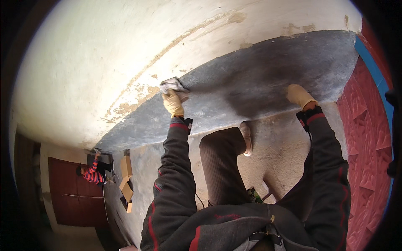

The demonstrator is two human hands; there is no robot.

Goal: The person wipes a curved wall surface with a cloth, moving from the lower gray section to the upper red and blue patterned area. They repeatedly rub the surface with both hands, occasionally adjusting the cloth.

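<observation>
My left hand [173, 104], in a pale yellow glove, grips a folded whitish-grey cloth [172, 84]. It is at the wall, where the dark grey lower band [210, 97] meets the white upper part [125, 53]. Beside the cloth, paint has flaked off in a brownish peeling patch [135, 103]. My right hand [300, 95], gloved alike, is at the grey band farther right. Its fingers are blurred and bent out of sight, and I see nothing held in it.
Red textured panels [361, 131] with a blue strip [375, 80] border the right side. An open cardboard box [126, 185] sits on the concrete floor [273, 157] at left. Farther off, a person in a striped top [93, 172] reaches to the wall near a dark red door [75, 194].
</observation>
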